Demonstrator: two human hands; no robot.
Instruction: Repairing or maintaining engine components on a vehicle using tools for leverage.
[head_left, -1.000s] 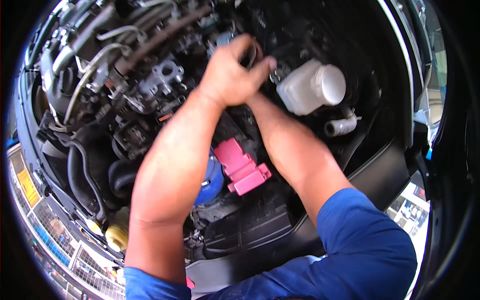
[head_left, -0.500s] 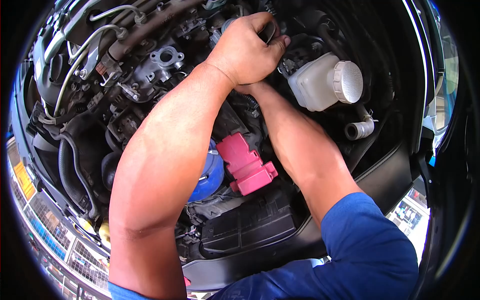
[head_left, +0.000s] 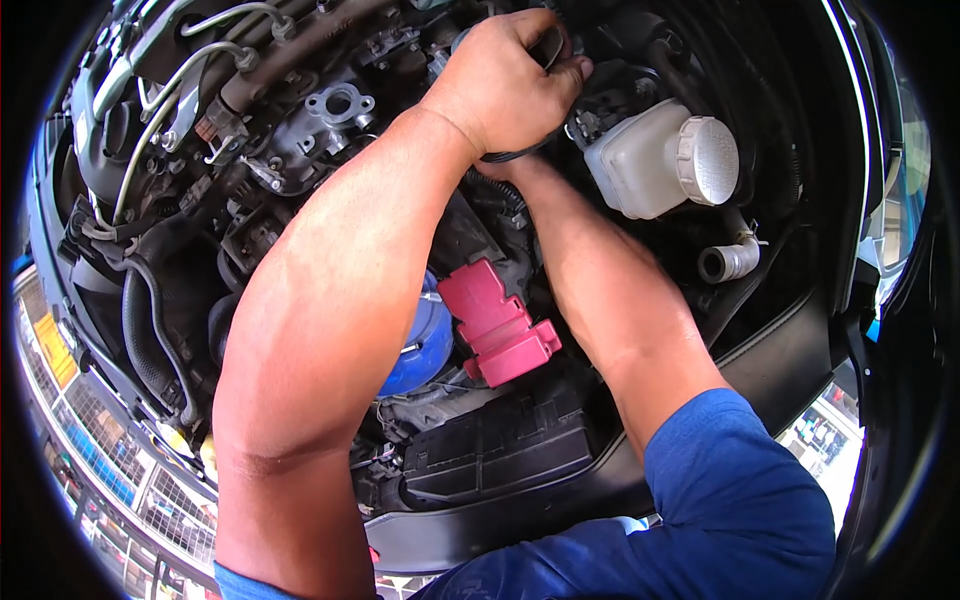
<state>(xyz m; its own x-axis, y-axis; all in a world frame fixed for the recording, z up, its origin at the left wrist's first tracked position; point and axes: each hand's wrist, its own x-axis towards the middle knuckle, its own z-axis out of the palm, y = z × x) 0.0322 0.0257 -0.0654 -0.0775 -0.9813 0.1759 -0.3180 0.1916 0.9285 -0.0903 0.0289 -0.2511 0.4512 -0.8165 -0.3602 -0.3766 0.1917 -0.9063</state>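
Deep in a car's engine bay, my left hand (head_left: 510,85) is closed, its fingers curled round a dark, curved part (head_left: 546,48) that shows between thumb and forefinger. I cannot make out what that part is. My right hand (head_left: 498,168) reaches in beneath the left one; only its wrist end shows, and the fingers are hidden. A thin black cable (head_left: 515,155) runs below the left wrist, between the two hands. Just right of them sits a whitish fluid reservoir (head_left: 640,165) with a ribbed pale cap (head_left: 708,160).
Between my forearms lie a pinkish-red plastic cover (head_left: 490,310) and a blue rounded part (head_left: 425,345). Nearer is a black box (head_left: 500,445). An open hose end (head_left: 730,262) sticks out at right. Metal pipes (head_left: 165,120) and a flanged metal port (head_left: 340,103) stand at left.
The view has shifted slightly. My left hand has tilted a little, and the thin black cable now shows under its wrist. Both arms stay in nearly the same place.
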